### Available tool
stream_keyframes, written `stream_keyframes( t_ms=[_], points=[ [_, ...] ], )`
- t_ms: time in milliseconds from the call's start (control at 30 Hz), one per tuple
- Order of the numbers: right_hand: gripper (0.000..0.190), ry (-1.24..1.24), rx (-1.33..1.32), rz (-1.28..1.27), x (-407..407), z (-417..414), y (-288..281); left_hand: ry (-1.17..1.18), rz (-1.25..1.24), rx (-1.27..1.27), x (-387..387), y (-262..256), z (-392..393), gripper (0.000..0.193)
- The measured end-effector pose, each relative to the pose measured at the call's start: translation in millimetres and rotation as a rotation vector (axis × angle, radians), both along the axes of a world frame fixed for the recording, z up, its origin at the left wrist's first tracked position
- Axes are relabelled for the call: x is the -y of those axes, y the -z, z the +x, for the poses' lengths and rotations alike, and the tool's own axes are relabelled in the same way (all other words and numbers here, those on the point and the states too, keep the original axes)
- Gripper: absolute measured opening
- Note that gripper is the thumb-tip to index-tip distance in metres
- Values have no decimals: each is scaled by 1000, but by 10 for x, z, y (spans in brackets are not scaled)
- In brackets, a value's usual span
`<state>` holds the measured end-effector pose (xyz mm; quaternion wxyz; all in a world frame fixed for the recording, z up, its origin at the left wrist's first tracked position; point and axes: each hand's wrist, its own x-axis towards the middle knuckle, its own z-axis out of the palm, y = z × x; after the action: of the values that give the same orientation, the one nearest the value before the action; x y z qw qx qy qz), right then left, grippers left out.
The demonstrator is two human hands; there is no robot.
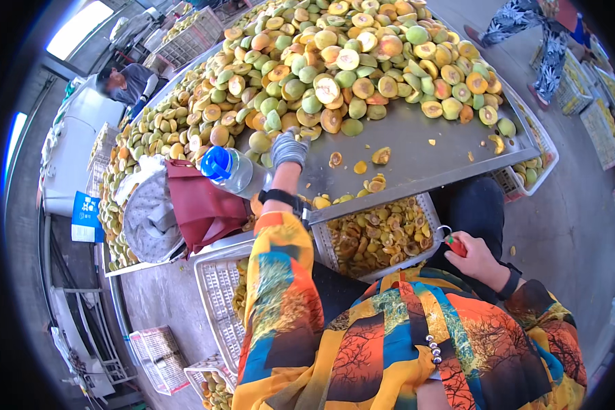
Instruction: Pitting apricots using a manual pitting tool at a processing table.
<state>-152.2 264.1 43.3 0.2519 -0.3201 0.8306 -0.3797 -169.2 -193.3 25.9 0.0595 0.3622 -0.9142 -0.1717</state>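
Observation:
My left hand [290, 147], in a grey knit glove, reaches to the near edge of a large heap of halved yellow-green fruit [307, 77], likely peaches, on a metal table [389, 123]. Its fingertips touch or nearly touch the fruit; whether they grip a piece is hidden. Bare, my right hand [474, 259] holds a red-handled tool [457, 246] with a curved metal loop at its tip, over the right rim of a white plastic crate [433, 218]. Cut fruit pieces fill that crate below the table edge. A few scraps lie on the bare metal.
A clear bottle with a blue lid [243, 174], a dark red bag [200, 205] and a grey cloth [151, 220] lie left of my left arm. More crates [220, 307] stand on the floor. One person [133, 84] is at the far left; another [528, 31] stands at upper right.

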Motion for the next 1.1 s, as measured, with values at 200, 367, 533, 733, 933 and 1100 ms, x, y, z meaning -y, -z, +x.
stream_keyframes(
  t_ms=[200,367,533,733,933,1100],
  points=[
    [29,12,-32,-94,297,-22,21,-81,-56,317,253,110,-23,59],
    [24,-5,-27,12,254,30,291,-87,-126,113,289,491,-50,52],
    [22,-1,-74,-135,264,14,253,-189,22,126,285,408,-272,79],
    [31,36,-72,-134,668,-180,-84,-49,77,-486,-45,98,33,76],
    [39,150,-15,-481,1337,-359,-292,458,-8,-738,-1272,-441,585,92],
    [38,-14,-9,-496,1650,-190,-38,427,11,-711,-1729,-197,917,94]
  ],
)
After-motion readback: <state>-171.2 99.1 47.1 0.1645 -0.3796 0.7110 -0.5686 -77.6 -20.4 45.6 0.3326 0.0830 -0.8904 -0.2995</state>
